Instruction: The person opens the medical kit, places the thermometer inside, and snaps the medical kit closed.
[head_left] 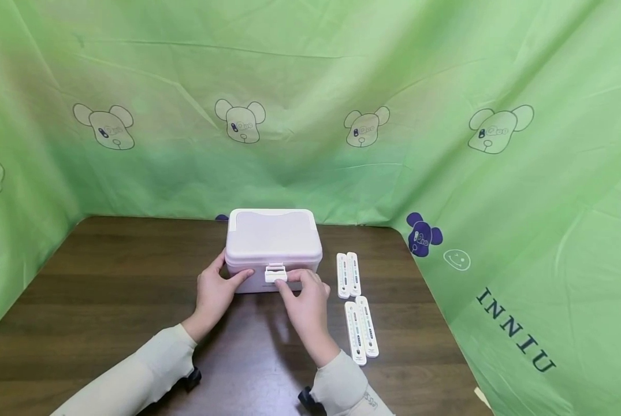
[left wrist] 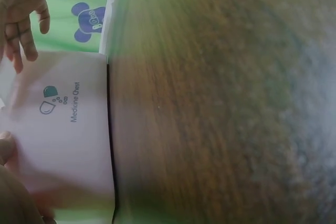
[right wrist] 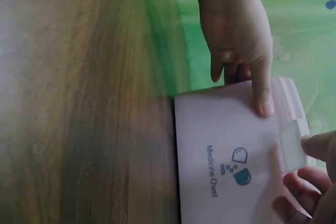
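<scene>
Right now my right hand (head_left: 306, 300) sits at the front of the pale pink medicine chest (head_left: 272, 245), fingers curled, with thumb and fingertips pinching the small white latch (head_left: 275, 274) at the middle of its front face. In the right wrist view the latch tab (right wrist: 292, 144) stands lifted off the wall between my fingertips. My left hand (head_left: 218, 292) rests against the chest's front left corner, fingers straight, one fingertip pressed flat on the front wall near the lid's edge; it grips nothing.

The chest stands at the centre of the frame on the dark wooden table (head_left: 97, 300), lid down, so I cannot tell what is inside. Its front wall bears a small capsule mark and the words "Medicine Chest" (right wrist: 212, 171).

Just right of my right hand lie four white strip thermometers in two pairs: one pair (head_left: 348, 275) beside the chest's right side, the other pair (head_left: 361, 329) lower, beside my wrist. Both pairs lie flat, each pair's strips touching side by side.

Bare wood stretches across the left half of the frame and along the bottom edge. A green printed cloth (head_left: 310, 86) walls in the table at the back and on both sides, close behind the chest and near the thermometers on the right.
</scene>
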Demonstrator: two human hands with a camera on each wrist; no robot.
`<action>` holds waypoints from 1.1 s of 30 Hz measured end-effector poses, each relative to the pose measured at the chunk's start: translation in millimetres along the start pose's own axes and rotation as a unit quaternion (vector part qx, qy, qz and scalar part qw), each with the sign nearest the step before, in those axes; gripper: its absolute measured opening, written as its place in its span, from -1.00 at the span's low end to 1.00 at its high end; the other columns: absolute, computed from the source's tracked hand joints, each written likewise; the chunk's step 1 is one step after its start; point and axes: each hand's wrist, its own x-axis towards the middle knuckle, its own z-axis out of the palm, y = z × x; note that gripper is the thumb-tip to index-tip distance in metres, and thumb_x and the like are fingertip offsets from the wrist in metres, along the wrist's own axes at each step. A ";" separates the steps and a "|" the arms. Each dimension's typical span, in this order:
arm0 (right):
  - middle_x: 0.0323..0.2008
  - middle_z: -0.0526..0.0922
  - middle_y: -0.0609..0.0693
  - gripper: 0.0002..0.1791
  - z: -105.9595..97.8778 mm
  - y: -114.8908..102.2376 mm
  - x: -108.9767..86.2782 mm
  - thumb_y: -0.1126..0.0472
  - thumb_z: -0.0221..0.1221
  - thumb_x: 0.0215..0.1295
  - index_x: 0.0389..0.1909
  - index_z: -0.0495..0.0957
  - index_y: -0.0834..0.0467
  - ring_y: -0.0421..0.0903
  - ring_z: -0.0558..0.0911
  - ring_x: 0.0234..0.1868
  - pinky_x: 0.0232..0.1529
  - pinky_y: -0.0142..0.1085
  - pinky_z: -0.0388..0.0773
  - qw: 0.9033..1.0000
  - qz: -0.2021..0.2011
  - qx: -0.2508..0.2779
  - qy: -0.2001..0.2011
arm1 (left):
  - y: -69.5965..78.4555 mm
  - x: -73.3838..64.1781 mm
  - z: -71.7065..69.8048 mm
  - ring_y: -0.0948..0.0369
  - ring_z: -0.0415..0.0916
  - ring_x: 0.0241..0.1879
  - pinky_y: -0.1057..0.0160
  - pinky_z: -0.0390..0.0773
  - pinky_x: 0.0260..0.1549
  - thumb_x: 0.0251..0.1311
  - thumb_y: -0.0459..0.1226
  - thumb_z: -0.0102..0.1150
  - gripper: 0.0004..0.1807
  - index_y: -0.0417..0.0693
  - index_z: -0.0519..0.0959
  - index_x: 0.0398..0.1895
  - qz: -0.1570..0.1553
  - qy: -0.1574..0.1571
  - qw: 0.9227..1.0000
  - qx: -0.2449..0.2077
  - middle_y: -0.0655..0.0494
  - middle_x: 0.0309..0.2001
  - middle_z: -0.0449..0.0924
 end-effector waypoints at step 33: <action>0.01 0.72 0.00 -0.70 -62.2 25.1 6.0 0.17 0.38 0.26 -0.01 0.74 0.14 0.06 0.64 0.10 0.13 0.04 0.42 0.983 -0.093 -0.103 -0.124 | -3.2 3.9 -6.1 0.05 0.51 0.32 -0.04 0.54 0.26 -0.11 0.01 0.67 -0.07 -0.08 0.53 0.39 -0.011 -0.015 1.000 -0.018 -0.05 0.25 0.62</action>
